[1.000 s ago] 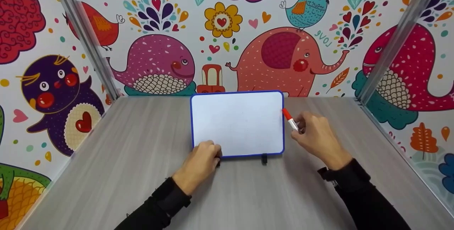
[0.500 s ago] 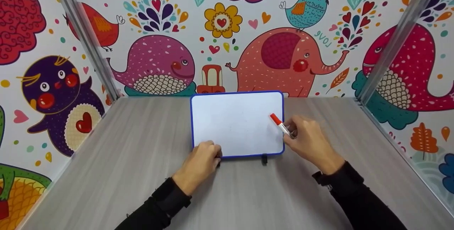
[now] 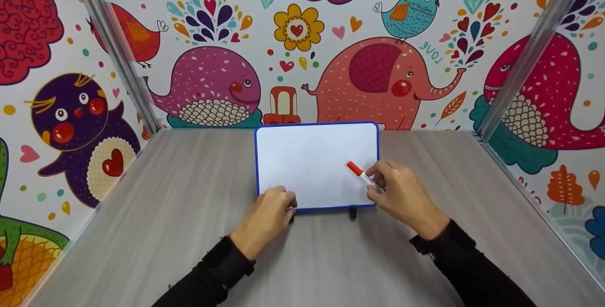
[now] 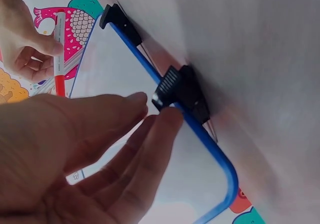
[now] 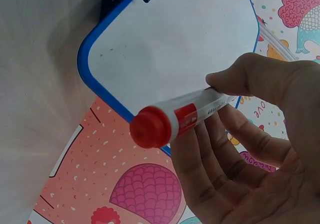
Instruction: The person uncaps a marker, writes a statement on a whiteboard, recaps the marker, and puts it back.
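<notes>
A small whiteboard with a blue frame leans tilted on the grey table. Black clip-like feet stick out under its lower edge: the right foot shows fully, the left foot is mostly covered in the head view. My left hand is at the lower left corner, thumb and fingertips closed in about that left foot. Between thumb and fingers my right hand holds a marker, white with a red cap. In the head view the cap points up and left, overlapping the board's right half.
Grey table surrounds the board. Behind it stands a wall printed with cartoon animals, and metal posts rise at the corners. A few faint dark specks show on the board's face.
My right hand has moved left and slightly down with the marker, from beside the board's right edge to in front of its face. The left hand and the board have stayed put.
</notes>
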Tool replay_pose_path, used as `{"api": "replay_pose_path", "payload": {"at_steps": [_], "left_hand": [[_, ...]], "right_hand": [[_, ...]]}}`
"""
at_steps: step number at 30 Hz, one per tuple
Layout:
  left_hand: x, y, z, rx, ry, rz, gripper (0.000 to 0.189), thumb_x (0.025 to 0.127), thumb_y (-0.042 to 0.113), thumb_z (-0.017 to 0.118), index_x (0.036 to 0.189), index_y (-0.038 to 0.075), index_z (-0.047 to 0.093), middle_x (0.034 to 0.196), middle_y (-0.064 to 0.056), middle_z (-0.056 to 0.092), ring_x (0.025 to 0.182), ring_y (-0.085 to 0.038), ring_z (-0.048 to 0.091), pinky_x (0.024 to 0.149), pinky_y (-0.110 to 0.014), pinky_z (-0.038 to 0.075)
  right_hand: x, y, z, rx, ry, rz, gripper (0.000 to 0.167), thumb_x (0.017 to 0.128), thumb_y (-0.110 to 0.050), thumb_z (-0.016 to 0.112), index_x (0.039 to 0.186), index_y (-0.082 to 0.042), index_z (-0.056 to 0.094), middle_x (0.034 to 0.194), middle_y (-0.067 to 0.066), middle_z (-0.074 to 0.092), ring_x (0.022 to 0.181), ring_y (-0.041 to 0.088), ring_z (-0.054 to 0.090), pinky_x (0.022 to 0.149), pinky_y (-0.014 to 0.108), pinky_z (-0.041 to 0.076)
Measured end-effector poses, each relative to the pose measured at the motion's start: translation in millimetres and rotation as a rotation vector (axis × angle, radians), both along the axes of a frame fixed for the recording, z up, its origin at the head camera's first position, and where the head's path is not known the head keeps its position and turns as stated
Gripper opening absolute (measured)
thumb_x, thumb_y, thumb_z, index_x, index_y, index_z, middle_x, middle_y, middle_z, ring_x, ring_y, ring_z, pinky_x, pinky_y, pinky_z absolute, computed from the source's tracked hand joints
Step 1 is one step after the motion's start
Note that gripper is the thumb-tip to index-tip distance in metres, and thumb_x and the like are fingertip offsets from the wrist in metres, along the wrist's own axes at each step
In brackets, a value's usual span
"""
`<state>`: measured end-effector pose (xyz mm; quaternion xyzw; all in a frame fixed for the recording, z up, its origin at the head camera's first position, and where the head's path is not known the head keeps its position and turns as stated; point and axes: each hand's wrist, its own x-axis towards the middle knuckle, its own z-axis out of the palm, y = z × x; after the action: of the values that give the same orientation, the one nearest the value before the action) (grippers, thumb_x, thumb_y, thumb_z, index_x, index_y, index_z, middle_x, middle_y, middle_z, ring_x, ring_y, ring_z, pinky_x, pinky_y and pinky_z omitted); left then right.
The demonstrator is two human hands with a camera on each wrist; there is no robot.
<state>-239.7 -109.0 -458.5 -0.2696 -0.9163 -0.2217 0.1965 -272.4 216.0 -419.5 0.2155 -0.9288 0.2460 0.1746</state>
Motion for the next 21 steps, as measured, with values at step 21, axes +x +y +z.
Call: {"api": "replay_pose_path", "payload": {"at_steps": [21], "left_hand": [[-1.4,6.5,2.5,0.099,0.034,-0.009,0.008,0.099,-0.004,0.090,0.105,0.000,0.086,0.096,-0.014,0.078,0.086,-0.023,0.079,0.078,-0.032,0.072]], "right_hand": [[8.3,-16,-11.8,0.001,0.023,0.094,0.026,0.090,0.002,0.097,0.113,-0.008,0.087,0.099,0.005,0.079,0.089,0.017,0.080,0.081,0.034,0.074]]}}
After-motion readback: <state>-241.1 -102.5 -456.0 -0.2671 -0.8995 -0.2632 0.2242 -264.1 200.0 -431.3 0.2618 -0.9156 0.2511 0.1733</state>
